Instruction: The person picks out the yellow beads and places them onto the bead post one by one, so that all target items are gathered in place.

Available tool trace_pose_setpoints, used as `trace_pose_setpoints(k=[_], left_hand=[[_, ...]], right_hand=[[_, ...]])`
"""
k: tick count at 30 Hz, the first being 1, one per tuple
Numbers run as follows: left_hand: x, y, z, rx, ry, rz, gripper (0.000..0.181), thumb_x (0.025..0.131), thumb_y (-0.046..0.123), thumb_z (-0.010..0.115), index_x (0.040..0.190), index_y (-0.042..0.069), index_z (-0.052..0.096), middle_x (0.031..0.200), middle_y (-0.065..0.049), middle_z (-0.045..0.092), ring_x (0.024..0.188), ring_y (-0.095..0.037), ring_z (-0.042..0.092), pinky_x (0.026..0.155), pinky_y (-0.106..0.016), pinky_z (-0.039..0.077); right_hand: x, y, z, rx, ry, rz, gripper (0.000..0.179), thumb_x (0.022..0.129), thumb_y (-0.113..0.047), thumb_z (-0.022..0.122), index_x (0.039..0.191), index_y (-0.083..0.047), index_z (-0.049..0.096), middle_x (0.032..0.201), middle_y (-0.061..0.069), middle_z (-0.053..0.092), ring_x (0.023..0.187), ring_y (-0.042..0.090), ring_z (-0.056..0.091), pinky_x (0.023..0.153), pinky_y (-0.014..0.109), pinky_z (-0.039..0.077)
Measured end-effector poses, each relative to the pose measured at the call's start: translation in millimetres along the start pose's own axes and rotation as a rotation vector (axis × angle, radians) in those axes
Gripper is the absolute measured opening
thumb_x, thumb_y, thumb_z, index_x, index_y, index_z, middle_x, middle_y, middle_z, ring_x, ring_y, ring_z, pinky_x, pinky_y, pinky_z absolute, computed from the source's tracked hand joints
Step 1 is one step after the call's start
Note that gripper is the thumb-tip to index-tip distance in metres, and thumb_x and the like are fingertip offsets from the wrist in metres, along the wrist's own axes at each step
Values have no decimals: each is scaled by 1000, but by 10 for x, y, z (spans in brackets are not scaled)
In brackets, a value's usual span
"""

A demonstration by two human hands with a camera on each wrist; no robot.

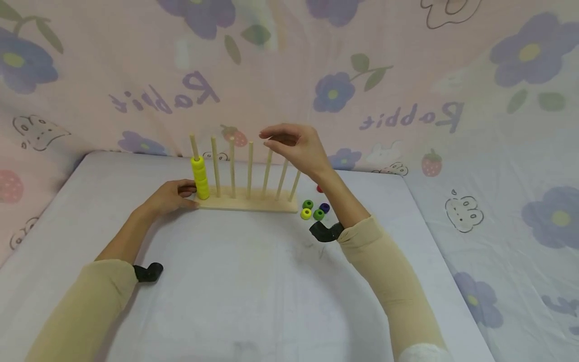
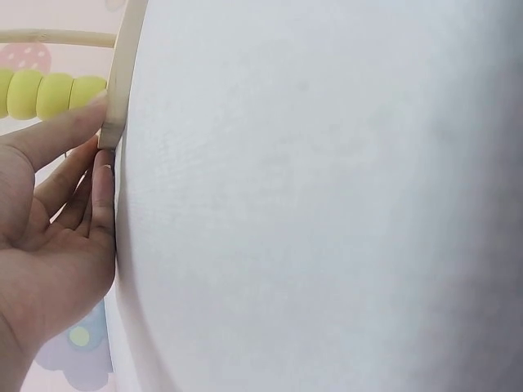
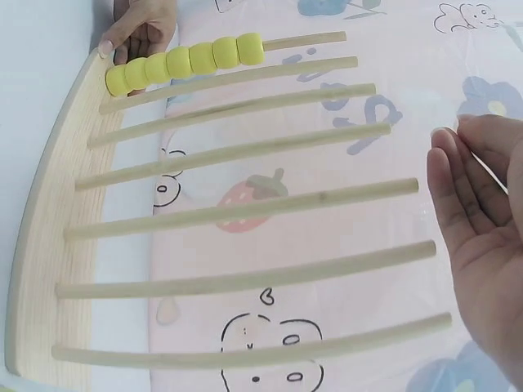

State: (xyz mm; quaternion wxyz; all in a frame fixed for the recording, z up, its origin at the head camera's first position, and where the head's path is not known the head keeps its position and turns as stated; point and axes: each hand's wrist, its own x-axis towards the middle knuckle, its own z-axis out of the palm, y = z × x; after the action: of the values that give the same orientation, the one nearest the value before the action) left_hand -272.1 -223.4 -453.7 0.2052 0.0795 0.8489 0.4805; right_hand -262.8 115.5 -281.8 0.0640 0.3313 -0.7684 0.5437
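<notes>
A wooden peg stand (image 1: 246, 203) with a row of upright pegs stands on the table. Its leftmost peg carries a stack of several yellow beads (image 1: 200, 178), with the peg's tip bare above them. My left hand (image 1: 171, 197) grips the stand's left end, thumb at the base beside the lowest bead, as the left wrist view also shows. Above the right-hand pegs is my right hand (image 1: 296, 148), its fingers bent loosely and the thumb near them. Nothing shows between those fingers in the right wrist view, where the hand (image 3: 482, 204) is beside the peg tips.
Right of the stand lie loose beads: two green, one being the front green bead (image 1: 318, 215), a yellow bead (image 1: 306, 213), a dark blue bead (image 1: 324, 207) and a red bead (image 1: 319, 189) partly hidden by the right arm. A patterned cloth (image 1: 280, 75) hangs behind the white table (image 1: 226, 281).
</notes>
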Motion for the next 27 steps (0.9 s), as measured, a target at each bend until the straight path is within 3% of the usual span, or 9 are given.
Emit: trace_pose_setpoints(k=[8, 16, 27], left_hand=[[2, -19, -4, 0, 5, 5, 79, 86, 10, 77, 149, -7, 33, 149, -27, 41, 139, -39, 39, 117, -47, 33], [-6, -24, 3, -4, -1, 0, 79, 87, 10, 76, 150, -7, 32, 149, -27, 41, 138, -39, 39, 117, -47, 33], [0, -8, -1, 3, 3, 6, 78, 87, 11, 77, 149, -7, 33, 149, -27, 41, 138, -39, 40, 117, -47, 33]], right_hand=[[-212, 130, -133, -2, 25, -6, 19, 90, 1, 71, 108, 4, 73, 109, 14, 72, 100, 22, 70, 89, 34, 59], [-506, 226, -200, -20, 35, 107, 20, 91, -4, 71, 110, 0, 73, 111, 11, 73, 98, 19, 70, 86, 31, 59], [-775, 431, -310, -62, 66, 176, 21, 91, -3, 70, 112, 0, 73, 110, 14, 72, 97, 19, 70, 84, 26, 59]])
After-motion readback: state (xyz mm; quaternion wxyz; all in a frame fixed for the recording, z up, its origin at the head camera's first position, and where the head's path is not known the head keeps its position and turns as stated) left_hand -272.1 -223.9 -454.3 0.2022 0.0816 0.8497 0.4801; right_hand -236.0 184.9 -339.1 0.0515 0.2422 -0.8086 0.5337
